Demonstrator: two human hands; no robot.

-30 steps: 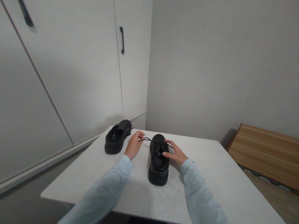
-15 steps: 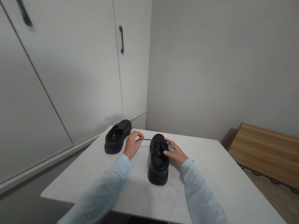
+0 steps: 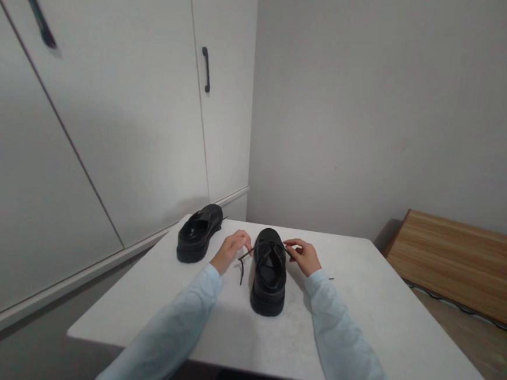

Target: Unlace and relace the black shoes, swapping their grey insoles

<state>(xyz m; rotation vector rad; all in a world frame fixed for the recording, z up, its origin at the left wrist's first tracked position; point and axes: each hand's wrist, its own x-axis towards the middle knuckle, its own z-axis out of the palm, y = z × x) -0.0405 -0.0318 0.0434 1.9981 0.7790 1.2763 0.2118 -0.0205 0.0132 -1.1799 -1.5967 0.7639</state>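
Observation:
A black lace-up shoe (image 3: 267,299) stands on the white table with its toe pointing away from me and its opening facing me. To its left, my left hand (image 3: 232,250) has its fingers curled at the shoelace (image 3: 242,271), close to the shoe's side. The loose end of that lace bends and hangs below the fingers. On the other side, my right hand (image 3: 303,255) pinches the lace's right strand beside the eyelets. A matching black shoe (image 3: 192,252) rests farther left, turned slightly, touched by neither hand.
The white table (image 3: 148,304) reaches from my body toward the room corner. White cabinet doors (image 3: 110,114) with dark handles run along the left. A grey wall (image 3: 374,106) stands behind. At the right is a wood-grain panel (image 3: 463,259).
My left hand has moved right along the lace toward the shoe, and the lace end, stretched sideways before, now droops. My right fingers have drawn off the shoe to the lace beside it.

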